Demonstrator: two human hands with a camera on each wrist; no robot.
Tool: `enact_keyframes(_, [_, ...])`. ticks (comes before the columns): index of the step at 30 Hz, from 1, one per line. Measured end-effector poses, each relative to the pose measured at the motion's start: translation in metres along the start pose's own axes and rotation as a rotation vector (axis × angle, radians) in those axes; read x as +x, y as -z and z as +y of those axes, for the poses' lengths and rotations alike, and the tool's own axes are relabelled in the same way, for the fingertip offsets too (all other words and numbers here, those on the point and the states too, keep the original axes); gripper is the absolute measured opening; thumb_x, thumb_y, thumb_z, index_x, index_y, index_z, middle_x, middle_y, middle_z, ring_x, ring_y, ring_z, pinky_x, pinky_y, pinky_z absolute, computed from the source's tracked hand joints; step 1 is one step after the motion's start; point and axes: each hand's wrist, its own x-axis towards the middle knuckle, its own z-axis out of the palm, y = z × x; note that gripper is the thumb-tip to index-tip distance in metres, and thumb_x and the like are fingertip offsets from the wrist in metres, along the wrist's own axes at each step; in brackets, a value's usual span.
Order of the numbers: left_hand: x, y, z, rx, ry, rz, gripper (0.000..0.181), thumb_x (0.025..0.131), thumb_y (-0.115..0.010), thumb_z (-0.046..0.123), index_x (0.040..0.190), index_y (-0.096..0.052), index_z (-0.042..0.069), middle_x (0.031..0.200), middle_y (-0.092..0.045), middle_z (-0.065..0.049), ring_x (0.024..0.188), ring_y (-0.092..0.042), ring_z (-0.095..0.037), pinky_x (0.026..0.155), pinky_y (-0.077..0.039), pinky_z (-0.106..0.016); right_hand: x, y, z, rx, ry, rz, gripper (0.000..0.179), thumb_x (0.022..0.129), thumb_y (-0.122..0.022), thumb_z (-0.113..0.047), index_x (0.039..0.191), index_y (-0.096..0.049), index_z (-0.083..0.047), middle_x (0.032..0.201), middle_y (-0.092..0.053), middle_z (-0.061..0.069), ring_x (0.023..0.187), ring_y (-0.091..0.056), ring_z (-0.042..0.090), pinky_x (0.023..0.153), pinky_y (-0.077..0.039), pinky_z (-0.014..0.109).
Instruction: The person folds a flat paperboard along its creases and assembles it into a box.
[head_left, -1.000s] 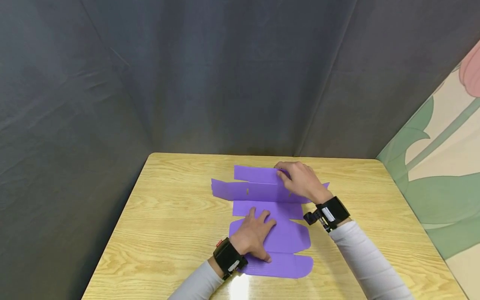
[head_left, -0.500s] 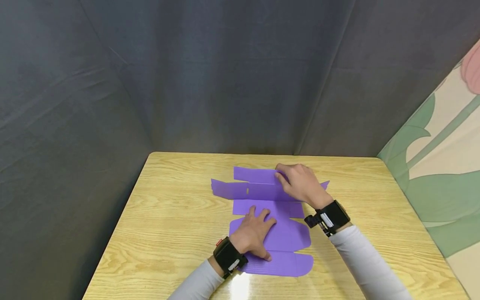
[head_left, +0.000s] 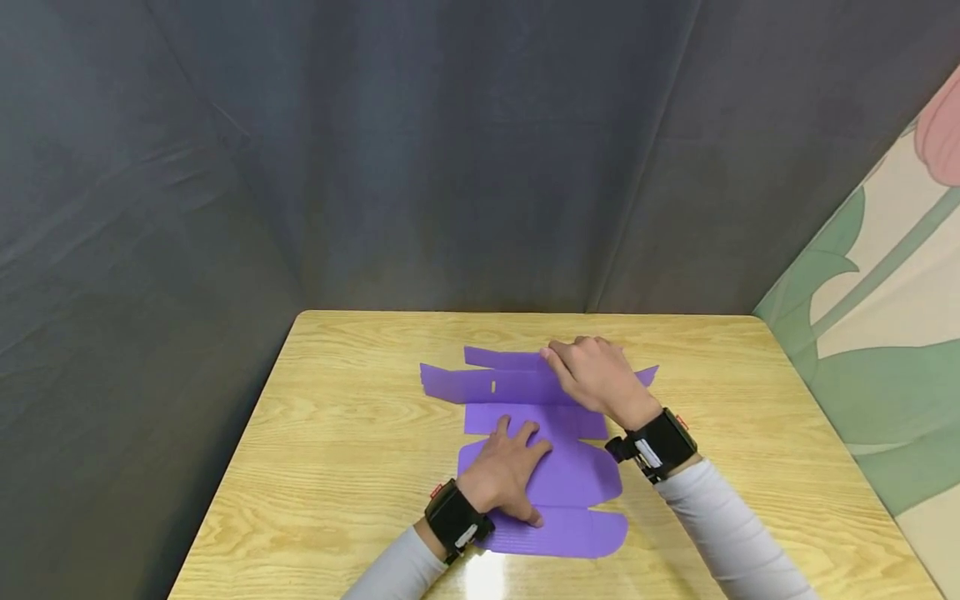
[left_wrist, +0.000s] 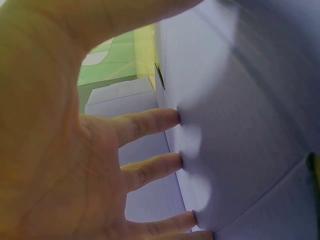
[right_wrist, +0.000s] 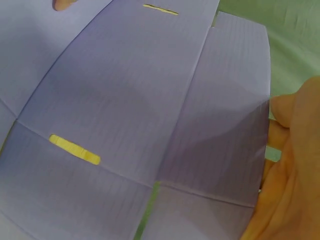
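A purple cardboard box blank [head_left: 577,471], creased and with cut flaps, lies unfolded on the table. My left hand [head_left: 501,473] presses on its near middle panel with the fingers spread. In the left wrist view those fingertips [left_wrist: 172,116] touch the cardboard. At the far end, my right hand [head_left: 600,379] grips the edge of the far flap [right_wrist: 220,110], which tilts up from its crease. The panel in front of that flap also stands partly raised, with two slots; one slot [right_wrist: 75,149] shows yellow through it. Some of my right fingers are hidden behind the flap.
The wood-grain table [head_left: 337,450] carries the blank near its middle. Dark grey cloth [head_left: 480,167] hangs behind the far edge and at the left. On the right hangs a fabric with a green leaf and pink flower print [head_left: 900,375].
My right hand has tipped the far flap further up and toward me, so it looks narrower from above. The left hand has stayed in place on the cardboard.
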Motion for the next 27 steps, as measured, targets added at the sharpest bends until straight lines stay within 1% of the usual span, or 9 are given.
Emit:
enact_keyframes(6, [-0.003, 0.0, -0.001, 0.006, 0.001, -0.001, 0.106, 0.059, -0.096, 0.07, 0.149, -0.056, 0.032, 0.159, -0.046, -0.002, 0.142, -0.043, -0.043, 0.113, -0.052, -0.049, -0.003, 0.002, -0.006, 0.023, -0.022, -0.035, 0.047, 0.114, -0.046, -0.041, 0.072, -0.059, -0.023, 0.062, -0.049, -0.005, 0.074, -0.069, 0.031, 0.064, -0.054, 0.053])
enact_keyframes(9, [-0.003, -0.001, -0.001, 0.012, 0.002, -0.013, 0.107, 0.06, -0.095, 0.071, 0.151, -0.055, 0.032, 0.16, -0.045, -0.002, 0.143, -0.043, -0.043, 0.113, -0.052, -0.05, -0.006, 0.004, -0.009, 0.037, -0.027, -0.061, 0.047, 0.114, -0.046, -0.042, 0.075, -0.064, -0.023, 0.062, -0.05, -0.007, 0.073, -0.069, 0.027, 0.066, -0.056, 0.052])
enact_keyframes(12, [-0.004, 0.0, -0.002, 0.013, 0.004, -0.023, 0.109, 0.061, -0.095, 0.071, 0.153, -0.053, 0.031, 0.162, -0.044, -0.003, 0.146, -0.041, -0.045, 0.116, -0.049, -0.05, -0.009, 0.005, -0.012, 0.034, -0.026, -0.064, 0.046, 0.114, -0.047, -0.042, 0.077, -0.066, -0.023, 0.063, -0.053, -0.008, 0.071, -0.069, 0.025, 0.065, -0.056, 0.051])
enact_keyframes(16, [-0.004, 0.003, -0.003, 0.003, 0.004, -0.024, 0.11, 0.061, -0.096, 0.069, 0.155, -0.052, 0.031, 0.164, -0.044, -0.004, 0.148, -0.04, -0.046, 0.118, -0.047, -0.05, -0.013, 0.005, -0.015, 0.028, -0.022, -0.044, 0.042, 0.113, -0.049, -0.041, 0.085, -0.074, -0.021, 0.069, -0.06, -0.008, 0.073, -0.072, 0.026, 0.064, -0.058, 0.052])
enact_keyframes(19, [-0.005, 0.004, -0.003, -0.002, 0.001, -0.022, 0.11, 0.061, -0.096, 0.068, 0.154, -0.053, 0.03, 0.163, -0.044, -0.004, 0.147, -0.04, -0.047, 0.117, -0.048, -0.05, -0.017, 0.005, -0.018, 0.034, -0.016, -0.039, 0.038, 0.112, -0.051, -0.04, 0.098, -0.08, -0.021, 0.08, -0.07, -0.007, 0.079, -0.075, 0.027, 0.064, -0.059, 0.053])
enact_keyframes(25, [-0.006, 0.003, -0.004, 0.005, -0.004, -0.006, 0.109, 0.059, -0.097, 0.068, 0.151, -0.054, 0.031, 0.16, -0.046, -0.004, 0.143, -0.044, -0.045, 0.116, -0.048, -0.049, -0.027, 0.005, -0.023, 0.018, 0.019, -0.042, 0.035, 0.113, -0.05, -0.04, 0.108, -0.081, -0.022, 0.097, -0.077, -0.002, 0.084, -0.077, 0.028, 0.065, -0.061, 0.051])
enact_keyframes(27, [-0.006, 0.002, -0.004, 0.012, 0.0, -0.008, 0.109, 0.059, -0.096, 0.069, 0.152, -0.054, 0.031, 0.16, -0.047, -0.004, 0.142, -0.045, -0.044, 0.116, -0.048, -0.048, -0.03, 0.004, -0.025, 0.01, 0.031, -0.045, 0.036, 0.113, -0.05, -0.04, 0.115, -0.081, -0.022, 0.103, -0.078, 0.001, 0.087, -0.077, 0.029, 0.066, -0.062, 0.051])
